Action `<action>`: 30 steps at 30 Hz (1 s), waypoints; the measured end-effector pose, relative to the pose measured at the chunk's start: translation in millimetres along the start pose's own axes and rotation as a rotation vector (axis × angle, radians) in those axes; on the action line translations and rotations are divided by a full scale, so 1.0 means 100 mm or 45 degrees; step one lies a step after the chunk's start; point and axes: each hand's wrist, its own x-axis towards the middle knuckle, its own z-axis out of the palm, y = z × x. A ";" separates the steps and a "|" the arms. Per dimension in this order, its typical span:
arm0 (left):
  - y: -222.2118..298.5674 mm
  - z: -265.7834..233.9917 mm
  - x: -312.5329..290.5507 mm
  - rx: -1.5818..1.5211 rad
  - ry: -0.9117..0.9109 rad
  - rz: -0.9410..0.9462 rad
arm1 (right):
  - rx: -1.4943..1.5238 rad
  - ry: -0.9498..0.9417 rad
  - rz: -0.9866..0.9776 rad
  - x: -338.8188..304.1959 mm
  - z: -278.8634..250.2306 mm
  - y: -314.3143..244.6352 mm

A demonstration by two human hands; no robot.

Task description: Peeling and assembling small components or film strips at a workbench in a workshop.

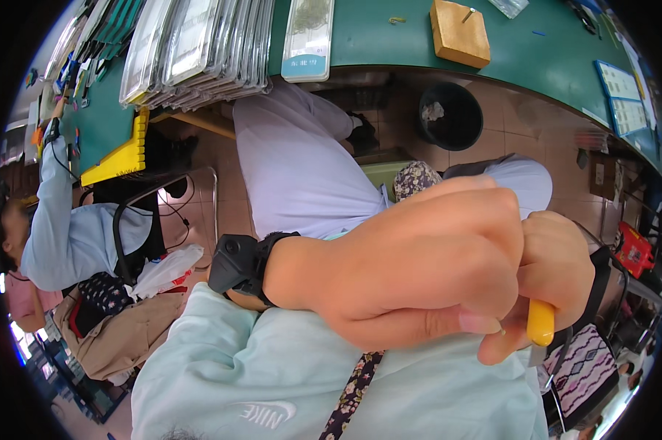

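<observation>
My left hand (419, 264) fills the middle of the view, close to the camera, curled into a fist, with a black device (235, 264) strapped at the wrist. Its thumb lies along the underside. Whatever is inside the fist is hidden. My right hand (558, 271) sits just to its right, touching it. Its fingers are closed around a yellow tool handle (541, 323) that sticks out below them. The tool's working end is hidden. Below both hands are my pale mint top (272, 374) and a flowered strap (353, 392).
A green worktable (389, 33) curves across the top. It carries stacked clear plastic packs (199, 48) and a wooden block (459, 33). A black bin (450, 116) stands on the tiled floor. At the left a person in a light blue sleeve (59, 220) sits by a chair and bags.
</observation>
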 end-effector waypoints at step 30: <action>0.15 0.08 0.05 1.076 0.143 0.029 | 0.114 0.431 0.224 0.00 0.17 -0.15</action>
